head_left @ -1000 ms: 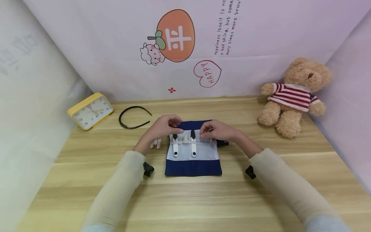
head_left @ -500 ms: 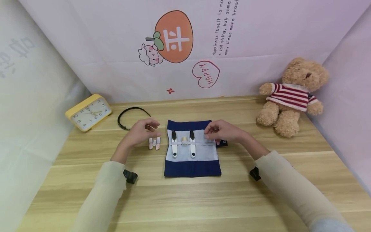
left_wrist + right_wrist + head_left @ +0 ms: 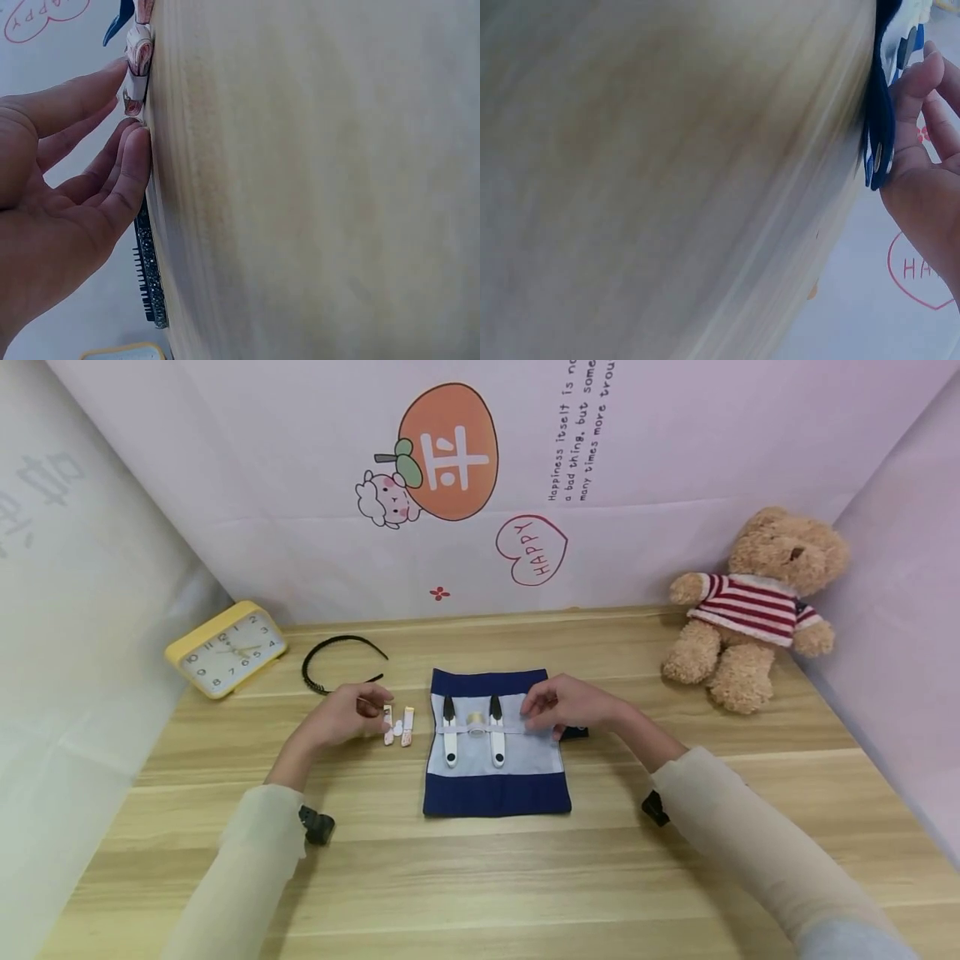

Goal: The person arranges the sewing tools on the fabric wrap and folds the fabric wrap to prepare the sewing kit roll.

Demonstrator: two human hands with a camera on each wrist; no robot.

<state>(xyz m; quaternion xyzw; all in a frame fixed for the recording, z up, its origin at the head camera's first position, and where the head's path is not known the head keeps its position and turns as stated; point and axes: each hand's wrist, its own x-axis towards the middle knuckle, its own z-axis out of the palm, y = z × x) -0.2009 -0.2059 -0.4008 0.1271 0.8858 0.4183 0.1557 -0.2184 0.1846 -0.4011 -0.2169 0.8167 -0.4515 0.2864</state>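
Observation:
My left hand (image 3: 347, 713) is at the left of two small white wrapped bundles (image 3: 407, 727) with reddish ends. In the left wrist view, thumb and fingers stand apart on either side of one bundle's end (image 3: 133, 105). A navy and pale grey cloth roll (image 3: 495, 795) lies unrolled on the table. Its elastic strap holds two white-handled tools (image 3: 497, 747) with black pointed ends, with a thread spool (image 3: 476, 724) between them. My right hand (image 3: 573, 703), fingers loosely bent, is over the roll's right edge; nothing shows between thumb and fingers in the right wrist view.
A black headband (image 3: 306, 670) lies behind my left hand, near a yellow alarm clock (image 3: 228, 649) at the back left. A teddy bear (image 3: 750, 614) in a striped sweater sits against the wall at the back right. A dark tab (image 3: 576, 732) sticks out from the roll's right side.
My left hand has moved left from over the cloth roll and down to the small white bundles. The right hand has stayed at the roll's right side, shifting slightly lower.

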